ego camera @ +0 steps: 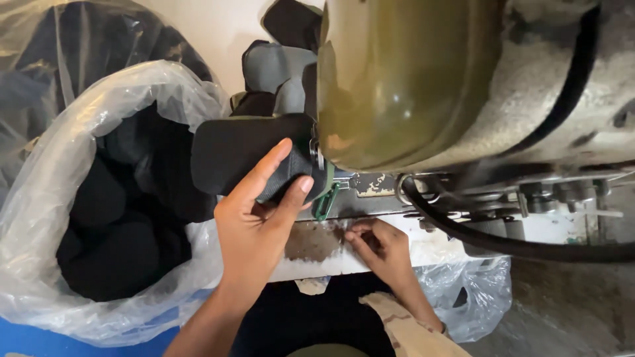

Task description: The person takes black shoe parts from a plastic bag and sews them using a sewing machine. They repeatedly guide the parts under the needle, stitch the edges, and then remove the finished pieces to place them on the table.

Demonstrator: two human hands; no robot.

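Note:
My left hand (258, 211) grips a black fabric piece (241, 149) and presses its right end against the working point of an olive-green industrial machine (403, 79). A small green part (325, 200) sticks out just below the fabric's end. My right hand (380, 248) rests lower on the worn white ledge (317, 258) under the machine, fingers curled together; whether they pinch something small I cannot tell.
A large clear plastic bag (79, 218) full of black fabric pieces stands at the left. More dark and grey pieces (274, 69) lie behind the machine. A thick black cable (503, 244) loops under the machine at the right. Another clear bag (469, 297) hangs below.

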